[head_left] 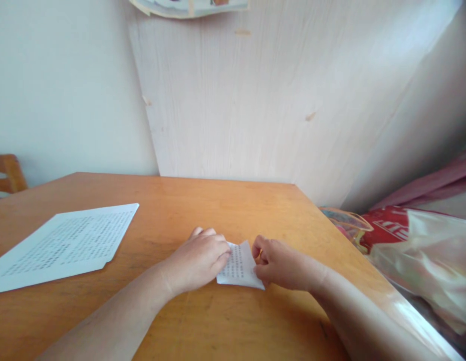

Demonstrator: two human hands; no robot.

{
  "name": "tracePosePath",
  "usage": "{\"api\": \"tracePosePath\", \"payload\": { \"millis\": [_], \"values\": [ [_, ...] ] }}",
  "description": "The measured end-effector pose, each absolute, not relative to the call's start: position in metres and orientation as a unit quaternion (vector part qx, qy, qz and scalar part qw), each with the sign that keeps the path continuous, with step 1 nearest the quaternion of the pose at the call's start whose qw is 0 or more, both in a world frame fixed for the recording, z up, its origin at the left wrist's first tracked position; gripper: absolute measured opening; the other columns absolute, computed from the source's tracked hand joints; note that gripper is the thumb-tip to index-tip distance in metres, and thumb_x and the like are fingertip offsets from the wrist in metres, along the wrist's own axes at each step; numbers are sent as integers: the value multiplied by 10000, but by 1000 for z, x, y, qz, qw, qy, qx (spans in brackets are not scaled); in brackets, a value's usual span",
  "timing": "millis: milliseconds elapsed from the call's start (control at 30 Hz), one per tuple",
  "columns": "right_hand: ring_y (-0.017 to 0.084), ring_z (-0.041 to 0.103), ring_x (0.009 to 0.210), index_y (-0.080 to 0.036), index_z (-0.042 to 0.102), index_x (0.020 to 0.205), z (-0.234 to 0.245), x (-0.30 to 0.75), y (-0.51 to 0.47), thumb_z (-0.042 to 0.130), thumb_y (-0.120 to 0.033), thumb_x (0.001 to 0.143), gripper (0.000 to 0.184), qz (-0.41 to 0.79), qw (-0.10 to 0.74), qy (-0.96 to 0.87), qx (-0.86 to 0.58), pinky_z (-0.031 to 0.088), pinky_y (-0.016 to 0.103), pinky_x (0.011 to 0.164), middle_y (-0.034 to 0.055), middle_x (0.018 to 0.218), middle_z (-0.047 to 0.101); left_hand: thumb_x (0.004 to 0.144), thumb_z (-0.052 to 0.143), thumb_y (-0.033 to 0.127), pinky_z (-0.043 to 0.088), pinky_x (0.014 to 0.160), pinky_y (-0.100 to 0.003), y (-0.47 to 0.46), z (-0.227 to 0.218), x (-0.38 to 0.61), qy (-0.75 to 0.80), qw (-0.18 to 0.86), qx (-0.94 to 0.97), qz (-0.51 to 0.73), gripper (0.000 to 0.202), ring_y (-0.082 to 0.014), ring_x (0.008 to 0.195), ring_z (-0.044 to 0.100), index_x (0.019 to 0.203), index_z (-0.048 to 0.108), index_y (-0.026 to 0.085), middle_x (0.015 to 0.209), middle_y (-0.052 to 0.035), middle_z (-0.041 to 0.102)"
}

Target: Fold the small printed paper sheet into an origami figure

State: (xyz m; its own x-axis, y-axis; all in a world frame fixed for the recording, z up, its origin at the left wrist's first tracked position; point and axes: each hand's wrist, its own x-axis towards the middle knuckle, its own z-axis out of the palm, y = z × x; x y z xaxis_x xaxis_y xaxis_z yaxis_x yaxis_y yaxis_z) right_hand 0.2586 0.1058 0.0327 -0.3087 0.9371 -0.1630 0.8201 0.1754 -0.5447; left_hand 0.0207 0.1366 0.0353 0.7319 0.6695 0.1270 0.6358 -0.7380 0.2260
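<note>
A small piece of paper (238, 266) with rows of printed characters lies on the wooden table (203, 321), its right side lifting a little; it looks folded. My left hand (203, 258) rests over the paper's left edge, thumb on top and fingers bent together, holding it. At the right edge, my right hand (281, 263) is curled, with the thumb and forefinger closed at the paper's border. Its fingertips are partly hidden.
A stack of printed sheets (67, 245) lies on the left of the table. Beyond the right edge are a red bag (387, 225) and a whitish plastic bag (428, 260). A wooden chair (9, 173) stands at far left. The wall (225, 100) borders the table's far side.
</note>
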Motion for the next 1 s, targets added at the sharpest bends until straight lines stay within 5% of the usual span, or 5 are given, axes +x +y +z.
{"api": "tracePosePath", "payload": {
  "millis": [267, 400, 667, 800, 1000],
  "values": [
    [144, 578, 659, -194, 586, 962, 32, 257, 106, 630, -183, 810, 158, 180, 200, -773, -575, 392, 266, 576, 5, 774, 663, 831, 626, 235, 375, 926, -395, 138, 32, 19, 355, 113, 923, 95, 300, -264, 1048, 568, 1124, 653, 293, 1067, -32, 663],
    [180, 622, 978, -233, 640, 1128, 41, 256, 106, 559, -127, 900, 264, 111, 280, -846, -440, 464, 317, 852, 38, 1027, 705, 843, 597, 217, 375, 945, -400, 142, 32, 17, 360, 128, 919, 93, 311, -264, 1085, 557, 1139, 646, 299, 1093, -30, 660],
    [196, 655, 988, -268, 710, 1133, 31, 266, 114, 556, -87, 894, 337, 120, 195, -894, -385, 469, 370, 932, 15, 1047, 753, 937, 562, 385, 351, 976, -397, 144, 37, 14, 341, 157, 925, 62, 239, -266, 1178, 525, 1148, 651, 315, 1224, -9, 655],
    [206, 656, 975, -259, 720, 1106, 28, 271, 117, 586, -129, 896, 281, 124, 184, -890, -398, 476, 379, 920, 22, 1049, 756, 825, 657, 628, 351, 986, -409, 142, 43, 16, 347, 168, 922, 39, 495, -298, 1230, 497, 1207, 624, 315, 1314, -11, 626],
    [207, 647, 970, -259, 729, 1122, 29, 272, 115, 591, -108, 877, 319, 132, 170, -890, -403, 483, 367, 894, 24, 1035, 754, 766, 701, 626, 338, 1056, -439, 143, 45, 13, 352, 171, 920, 9, 654, -305, 1294, 466, 1327, 559, 323, 1407, -22, 569]
  ]
}}
